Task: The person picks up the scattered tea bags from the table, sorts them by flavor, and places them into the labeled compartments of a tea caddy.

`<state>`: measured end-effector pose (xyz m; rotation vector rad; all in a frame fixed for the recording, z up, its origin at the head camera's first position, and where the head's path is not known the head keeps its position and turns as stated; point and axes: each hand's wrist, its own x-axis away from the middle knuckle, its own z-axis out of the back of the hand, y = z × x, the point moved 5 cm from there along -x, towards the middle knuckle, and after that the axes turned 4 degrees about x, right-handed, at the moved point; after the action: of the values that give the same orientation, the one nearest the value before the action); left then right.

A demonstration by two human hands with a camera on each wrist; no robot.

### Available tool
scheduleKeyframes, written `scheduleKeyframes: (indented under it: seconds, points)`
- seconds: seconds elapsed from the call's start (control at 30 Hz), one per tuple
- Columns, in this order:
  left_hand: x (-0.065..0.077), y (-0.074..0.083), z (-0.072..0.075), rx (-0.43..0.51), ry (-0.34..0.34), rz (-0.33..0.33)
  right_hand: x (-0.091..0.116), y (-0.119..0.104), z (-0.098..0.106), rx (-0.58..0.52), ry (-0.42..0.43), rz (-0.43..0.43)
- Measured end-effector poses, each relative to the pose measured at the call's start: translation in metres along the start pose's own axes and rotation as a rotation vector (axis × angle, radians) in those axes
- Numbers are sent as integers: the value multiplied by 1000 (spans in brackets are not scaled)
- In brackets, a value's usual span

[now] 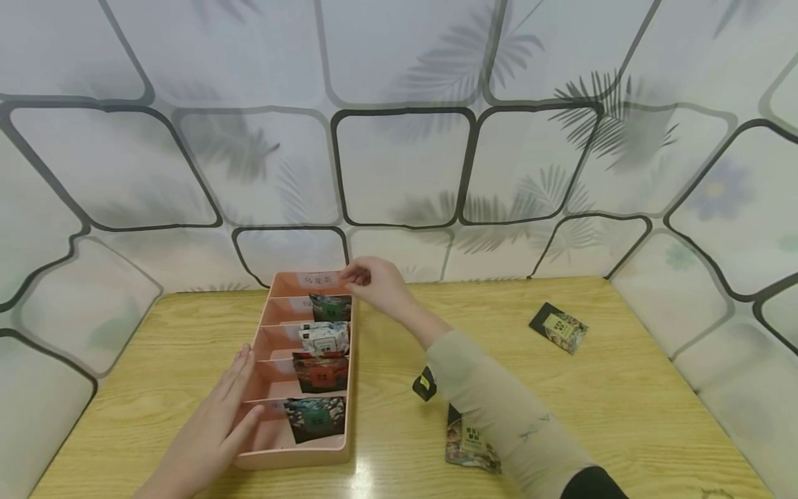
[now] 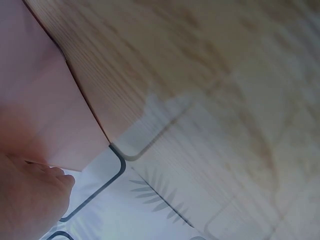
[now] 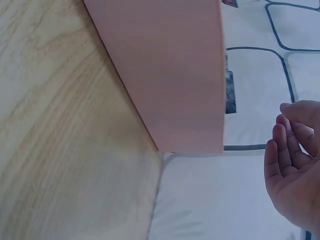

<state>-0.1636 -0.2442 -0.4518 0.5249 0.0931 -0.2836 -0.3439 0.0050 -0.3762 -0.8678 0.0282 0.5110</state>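
Note:
A pink divided box (image 1: pixel 293 457) stands on the table, its compartments running from near to far. Tea packets stand in it: a green-labelled one (image 1: pixel 316 420) nearest, then a red one (image 1: pixel 321 374), a white one (image 1: pixel 325 339) and a dark green one (image 1: pixel 332 309). My left hand (image 1: pixel 215 416) rests along the box's left side with fingers extended. Over the far right corner is my right hand (image 1: pixel 378 284), thumb and fingertips close together by the labelled far compartment. In the right wrist view, that hand (image 3: pixel 295 167) has loosely bent fingers and nothing visible in them.
Right of the box, a dark packet with a yellow label (image 1: pixel 470 440) lies partly under my right sleeve (image 1: pixel 499 409). A small black item (image 1: pixel 425 384) with a yellow mark is beside it. Another packet (image 1: pixel 561 327) lies farther right. A patterned cloth wall (image 1: pixel 405 166) borders the table.

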Motion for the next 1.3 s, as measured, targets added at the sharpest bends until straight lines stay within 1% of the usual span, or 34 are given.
scheduleKeyframes:
  seconds: [0.23, 0.53, 0.6, 0.7, 0.9, 1.07, 1.2, 1.3]
  points:
    - [0, 0, 0, -1, 11, -23, 10, -2, 24, 15, 0, 37]
    - [0, -1, -1, -6, 23, -41, 33, 1, 56, -3, 2, 105]
    - [0, 0, 0, -9, 29, -46, 39, 3, 62, -8, -2, 106]
    - [0, 0, -1, -6, 21, -38, 48, 7, 70, -7, -8, 100]
    - [1, 0, 0, -5, 11, -22, 69, 15, 89, 19, -9, 100]
    - [1, -1, -1, -7, 10, -20, 87, 24, 104, 25, -18, 81]
    - [2, -2, -2, 0, 21, -23, 101, 36, 113, 44, -29, 56]
    - [1, -2, -2, -9, 36, -39, 110, 43, 118, 67, -41, 47]
